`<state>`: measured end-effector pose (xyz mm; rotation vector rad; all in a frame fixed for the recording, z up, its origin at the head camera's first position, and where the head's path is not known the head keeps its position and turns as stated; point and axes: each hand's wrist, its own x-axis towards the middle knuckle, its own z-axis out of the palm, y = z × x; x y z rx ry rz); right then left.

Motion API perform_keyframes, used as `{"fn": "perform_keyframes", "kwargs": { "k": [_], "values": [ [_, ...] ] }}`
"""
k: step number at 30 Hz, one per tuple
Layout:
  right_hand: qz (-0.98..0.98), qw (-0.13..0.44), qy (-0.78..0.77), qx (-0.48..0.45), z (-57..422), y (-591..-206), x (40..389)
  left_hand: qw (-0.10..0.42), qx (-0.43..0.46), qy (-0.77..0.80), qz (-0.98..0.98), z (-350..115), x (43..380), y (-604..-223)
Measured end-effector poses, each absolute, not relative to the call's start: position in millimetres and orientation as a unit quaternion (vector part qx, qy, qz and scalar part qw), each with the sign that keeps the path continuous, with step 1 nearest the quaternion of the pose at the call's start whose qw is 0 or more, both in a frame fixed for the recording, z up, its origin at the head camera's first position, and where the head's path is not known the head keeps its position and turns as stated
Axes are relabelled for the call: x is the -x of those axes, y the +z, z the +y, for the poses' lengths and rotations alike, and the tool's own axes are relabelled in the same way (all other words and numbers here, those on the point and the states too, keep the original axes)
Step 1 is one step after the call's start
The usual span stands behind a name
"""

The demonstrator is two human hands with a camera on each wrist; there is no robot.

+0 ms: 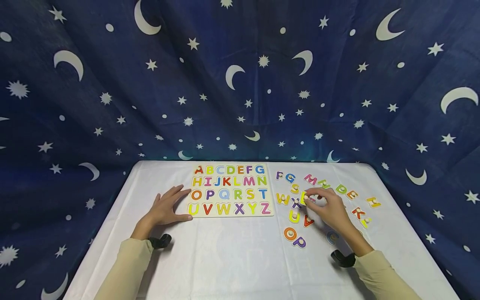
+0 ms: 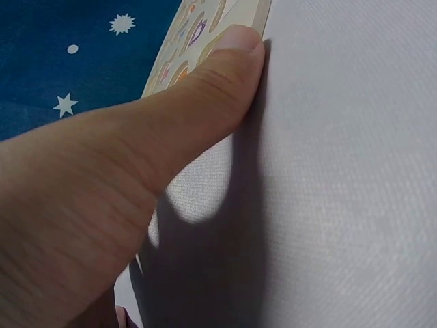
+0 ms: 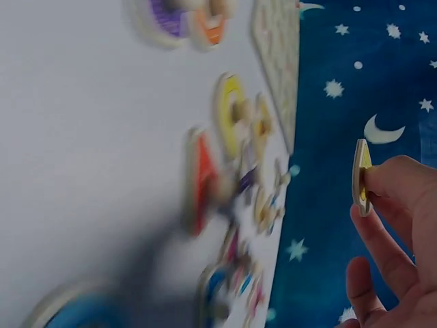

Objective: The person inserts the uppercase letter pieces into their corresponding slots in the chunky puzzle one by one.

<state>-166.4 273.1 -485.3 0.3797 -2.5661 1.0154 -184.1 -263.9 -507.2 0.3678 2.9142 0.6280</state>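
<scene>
Here, the right hand [image 1: 333,210] pinches a yellow letter [image 1: 303,198] between nearly closed fingers, raised above the counter [image 1: 232,258] at three o'clock from the alphabet board [image 1: 230,201]. The left hand [image 1: 164,209], fingers spread and grasping nothing, touches the alphabet board's nine-o'clock edge.

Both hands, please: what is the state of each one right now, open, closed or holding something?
Left hand: open, touching the letter board at its edge.
Right hand: closed, pinching a yellow letter piece.

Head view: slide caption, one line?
Left hand touches the board; right hand pinches a yellow letter above loose letters on a table.
</scene>
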Motion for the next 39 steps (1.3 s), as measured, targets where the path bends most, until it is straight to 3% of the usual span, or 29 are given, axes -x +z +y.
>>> {"fn": "perform_keyframes", "kwargs": {
  "k": [11, 21, 39],
  "values": [
    [-0.884, 0.127, 0.433, -0.12, 212.6, -468.5, 219.5, 0.053, -0.13, 0.226, 0.964, -263.9, 181.7, -510.3],
    [-0.875, 0.124, 0.436, -0.167, 155.2, -451.9, 263.0, 0.058, -0.123, 0.218, 0.967, -264.2, 182.4, -511.3],
    [-0.888, 0.058, 0.404, -0.211, 42.3, -460.0, 324.8, 0.051, -0.12, 0.218, 0.967, -264.8, 181.5, -512.5]
  ]
}}
